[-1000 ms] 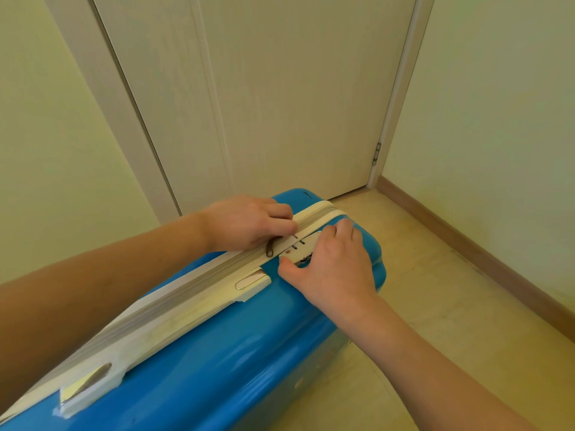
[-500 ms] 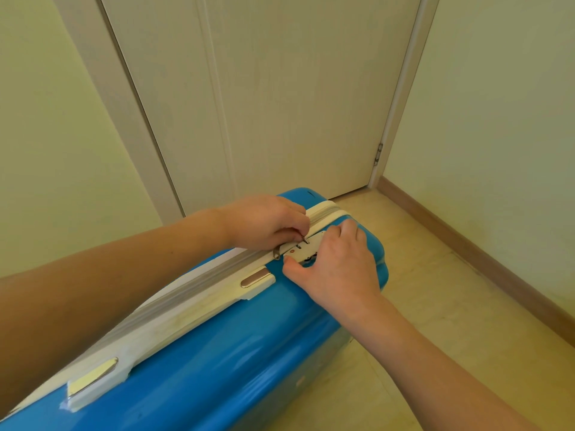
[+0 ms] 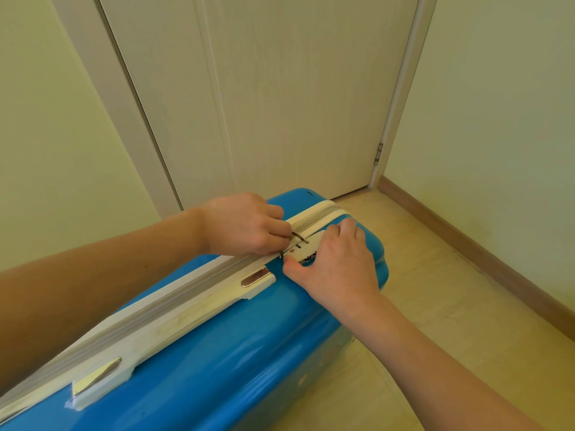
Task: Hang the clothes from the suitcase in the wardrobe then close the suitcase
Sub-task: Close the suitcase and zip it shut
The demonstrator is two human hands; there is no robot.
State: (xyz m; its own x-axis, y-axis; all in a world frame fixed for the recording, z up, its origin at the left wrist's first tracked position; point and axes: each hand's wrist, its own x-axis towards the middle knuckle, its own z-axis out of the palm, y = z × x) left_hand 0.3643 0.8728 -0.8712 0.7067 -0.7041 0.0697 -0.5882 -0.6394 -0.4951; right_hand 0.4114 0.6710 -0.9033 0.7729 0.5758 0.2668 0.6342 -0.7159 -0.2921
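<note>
The blue suitcase (image 3: 217, 353) stands zipped on the floor (image 3: 451, 306) before a door (image 3: 280, 104); the left hand (image 3: 245, 225) pinches a zip pull (image 3: 299, 236) at the lock (image 3: 306, 250), the right hand (image 3: 336, 262) lies flat, fingers straight, on it

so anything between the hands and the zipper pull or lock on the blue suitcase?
Nothing visible. The left hand already pinches the dark metal zipper pull beside the white combination lock on the blue hard-shell suitcase; the right hand rests on the lock.

Left hand (image 3: 245, 225) and right hand (image 3: 333, 262) on blue suitcase (image 3: 217, 353) lock (image 3: 306, 248)
</note>
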